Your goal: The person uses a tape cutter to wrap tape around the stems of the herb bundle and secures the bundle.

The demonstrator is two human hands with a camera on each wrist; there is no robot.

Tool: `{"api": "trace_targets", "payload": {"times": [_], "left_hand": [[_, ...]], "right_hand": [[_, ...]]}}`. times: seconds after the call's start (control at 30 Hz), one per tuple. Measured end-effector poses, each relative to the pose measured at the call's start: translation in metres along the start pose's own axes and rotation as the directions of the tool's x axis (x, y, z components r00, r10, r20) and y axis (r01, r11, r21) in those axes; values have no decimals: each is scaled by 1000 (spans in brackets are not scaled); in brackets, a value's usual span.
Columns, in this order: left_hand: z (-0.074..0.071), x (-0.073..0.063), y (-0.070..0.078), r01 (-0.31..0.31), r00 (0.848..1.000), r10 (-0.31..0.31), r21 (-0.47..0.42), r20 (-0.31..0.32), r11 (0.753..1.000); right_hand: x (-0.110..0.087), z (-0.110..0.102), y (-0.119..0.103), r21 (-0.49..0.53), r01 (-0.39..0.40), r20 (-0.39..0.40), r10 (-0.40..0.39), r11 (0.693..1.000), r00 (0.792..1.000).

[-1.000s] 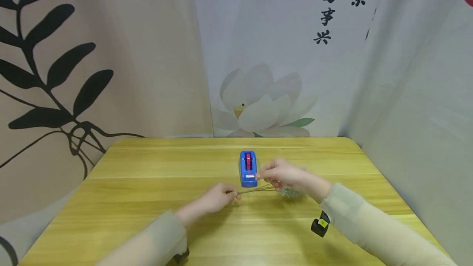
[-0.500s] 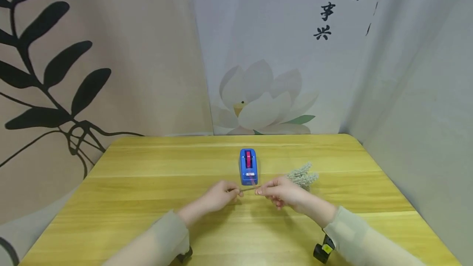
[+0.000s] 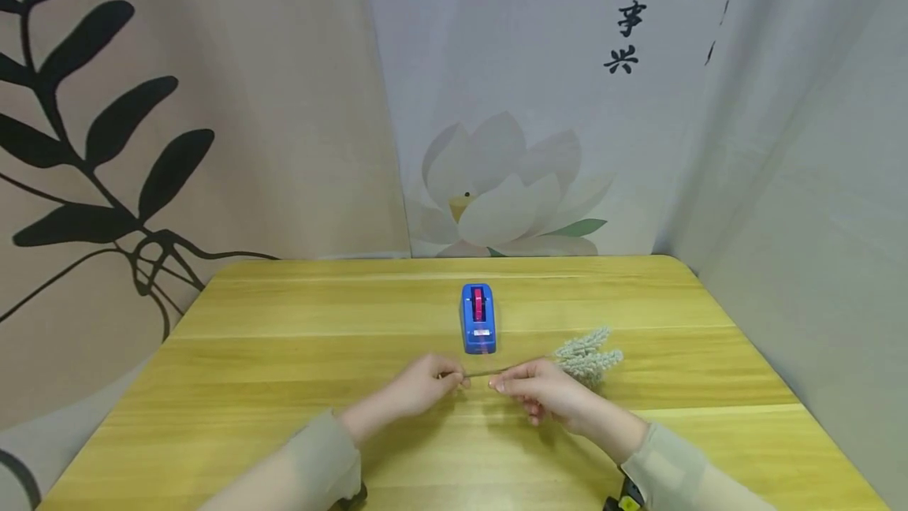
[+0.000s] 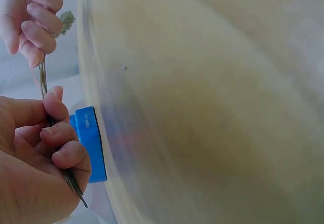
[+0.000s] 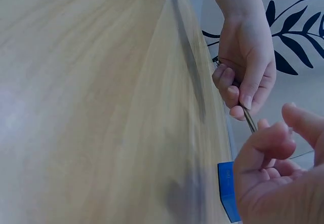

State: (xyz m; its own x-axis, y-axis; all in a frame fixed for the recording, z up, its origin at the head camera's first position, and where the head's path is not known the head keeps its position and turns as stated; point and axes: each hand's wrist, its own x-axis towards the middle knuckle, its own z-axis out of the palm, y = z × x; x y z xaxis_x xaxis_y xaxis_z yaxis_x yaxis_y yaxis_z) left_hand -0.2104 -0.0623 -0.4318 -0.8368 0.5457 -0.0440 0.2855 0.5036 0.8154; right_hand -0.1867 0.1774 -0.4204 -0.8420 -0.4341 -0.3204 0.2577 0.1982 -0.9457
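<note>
My left hand (image 3: pixel 422 386) grips the thin stems (image 3: pixel 482 373) of a dried flower bunch, fingers curled round them; the stem ends stick out below the fist in the left wrist view. The pale grey-green flower heads (image 3: pixel 587 357) point right, beyond my right hand (image 3: pixel 549 390). That hand has thumb and forefinger brought together at the end of a faint reddish strip of tape (image 3: pixel 485 358) that runs from the dispenser, close by the stems. The blue tape dispenser (image 3: pixel 479 345) stands just behind both hands, holding a pink-red roll (image 3: pixel 478 306).
The wooden table (image 3: pixel 298 314) reaches back to a printed curtain (image 3: pixel 319 140) with leaves, a lotus and writing. A dark wrist camera (image 3: pixel 627 499) hangs below the right sleeve.
My right hand has drawn back from the dispenser's front toward me, with tape stretching after it. The flower heads have come out into view on the right; my left hand has hardly moved.
</note>
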Motion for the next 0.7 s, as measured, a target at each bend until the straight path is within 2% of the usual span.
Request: {"api": "trace_targets", "payload": {"times": [0.3, 0.5, 0.7], "left_hand": [[4, -3, -2, 23, 1000, -22, -25, 6, 999], [3, -4, 0, 20, 1000, -20, -46, 8, 999], [1, -3, 3, 45, 999, -44, -68, 15, 997]], "right_hand": [[2, 6, 14, 104, -10, 4, 10, 995, 1000], [4, 12, 23, 193, -24, -31, 30, 981, 999], [9, 17, 29, 236, 11, -87, 10, 972, 996]]}}
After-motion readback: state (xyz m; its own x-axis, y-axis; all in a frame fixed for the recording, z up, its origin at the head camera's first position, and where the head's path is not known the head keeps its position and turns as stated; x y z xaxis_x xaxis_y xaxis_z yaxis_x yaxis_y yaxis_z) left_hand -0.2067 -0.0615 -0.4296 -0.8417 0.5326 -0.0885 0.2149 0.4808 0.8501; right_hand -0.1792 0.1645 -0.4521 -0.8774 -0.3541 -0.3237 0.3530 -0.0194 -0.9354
